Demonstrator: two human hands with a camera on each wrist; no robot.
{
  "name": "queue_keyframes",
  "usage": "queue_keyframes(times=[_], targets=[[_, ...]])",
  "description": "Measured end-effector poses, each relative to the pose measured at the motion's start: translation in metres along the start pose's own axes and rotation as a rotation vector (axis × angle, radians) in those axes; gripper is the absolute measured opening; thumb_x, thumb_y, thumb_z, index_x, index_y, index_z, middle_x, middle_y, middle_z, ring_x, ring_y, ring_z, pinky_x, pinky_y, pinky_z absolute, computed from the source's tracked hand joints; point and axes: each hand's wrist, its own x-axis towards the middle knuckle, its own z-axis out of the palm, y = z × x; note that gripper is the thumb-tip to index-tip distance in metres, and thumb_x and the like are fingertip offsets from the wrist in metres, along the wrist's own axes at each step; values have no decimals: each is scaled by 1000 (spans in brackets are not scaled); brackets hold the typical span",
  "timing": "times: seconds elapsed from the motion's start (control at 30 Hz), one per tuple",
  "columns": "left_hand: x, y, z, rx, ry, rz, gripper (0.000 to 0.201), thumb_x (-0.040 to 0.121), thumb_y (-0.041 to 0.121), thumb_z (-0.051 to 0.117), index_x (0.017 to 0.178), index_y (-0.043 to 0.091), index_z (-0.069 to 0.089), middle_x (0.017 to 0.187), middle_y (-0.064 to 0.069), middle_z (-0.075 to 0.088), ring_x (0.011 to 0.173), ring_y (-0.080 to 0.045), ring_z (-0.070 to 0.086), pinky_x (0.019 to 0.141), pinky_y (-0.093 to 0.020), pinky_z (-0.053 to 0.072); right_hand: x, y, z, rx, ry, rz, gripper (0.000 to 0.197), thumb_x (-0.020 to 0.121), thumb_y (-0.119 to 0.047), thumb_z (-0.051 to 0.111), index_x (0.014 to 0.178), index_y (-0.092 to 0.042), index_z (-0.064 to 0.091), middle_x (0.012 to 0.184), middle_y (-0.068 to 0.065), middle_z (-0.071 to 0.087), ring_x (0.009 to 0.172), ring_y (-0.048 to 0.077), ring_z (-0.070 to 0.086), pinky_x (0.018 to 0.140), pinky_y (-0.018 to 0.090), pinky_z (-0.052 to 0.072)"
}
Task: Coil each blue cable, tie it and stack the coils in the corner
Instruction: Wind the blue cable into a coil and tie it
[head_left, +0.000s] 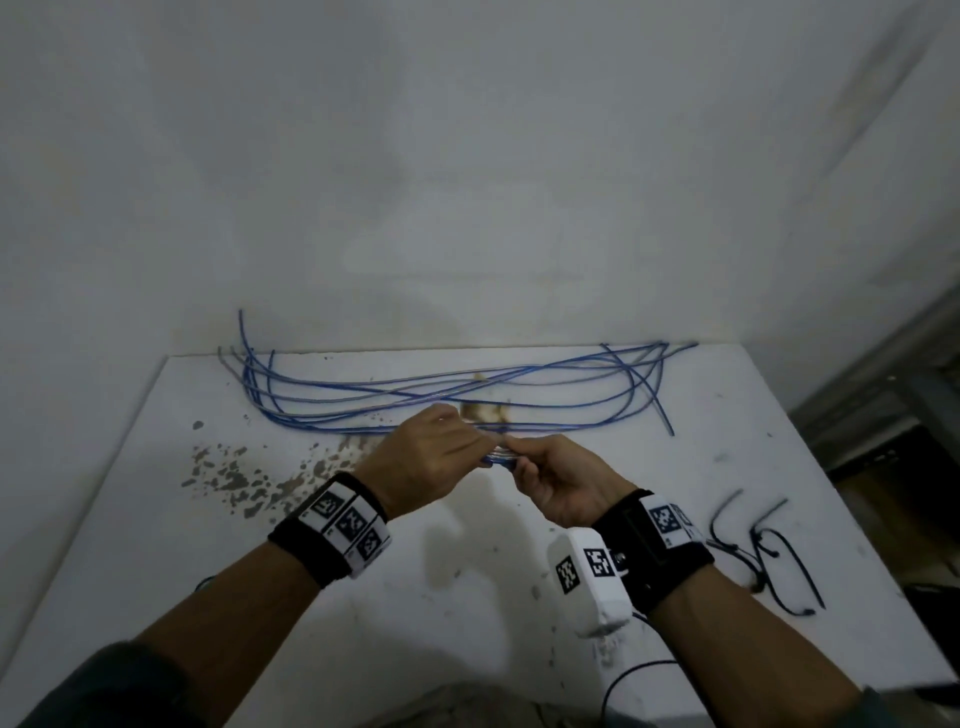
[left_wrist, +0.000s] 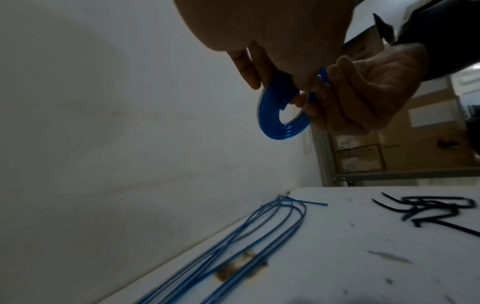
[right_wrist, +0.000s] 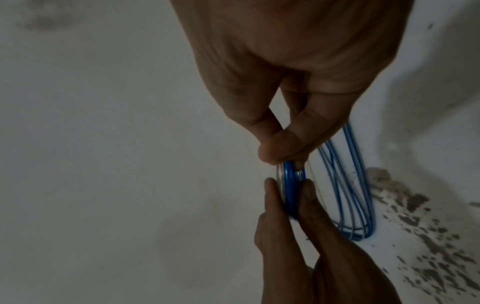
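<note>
A small blue cable coil (left_wrist: 279, 115), wound flat in several turns, is held in the air above the middle of the white table (head_left: 467, 597), between both hands. The left hand (head_left: 431, 457) pinches one side of the coil, its thumb and fingers (right_wrist: 278, 205) closed on the turns, so that grip is tight on the coil. The right hand (head_left: 561, 480) meets it from the other side, its fingertips (right_wrist: 275, 148) pressed together on the rim of the coil and the remaining fingers curled around it in the left wrist view. Beyond the hands, along the far edge of the table where it meets the white wall (head_left: 467, 156), a bundle of loose blue cables (head_left: 452, 395) lies stretched from left to right, its ends curving up at both sides and some touching the wall. A brownish stain (head_left: 485, 413) sits on the table under these cables, just past the hands. Dark flecks of chipped surface (head_left: 234, 478) spread over the left part of the table. To the right, near the right wrist, several black cable ties (head_left: 769, 551) lie in a loose heap. In the left wrist view, cardboard boxes (left_wrist: 376, 156) stand on a metal shelf past the table's right end.
</note>
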Motion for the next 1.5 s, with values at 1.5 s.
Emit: queue_keyframes(times=[1.5], targets=[[73, 84, 45, -928, -567, -1363, 8, 88, 8, 71, 90, 2, 76, 79, -12, 76, 74, -22, 74, 66, -24, 56, -20, 23, -138, -641, -89, -652, 32, 85, -20, 76, 116, -14, 69, 90, 12, 76, 83, 23, 74, 77, 36, 61]])
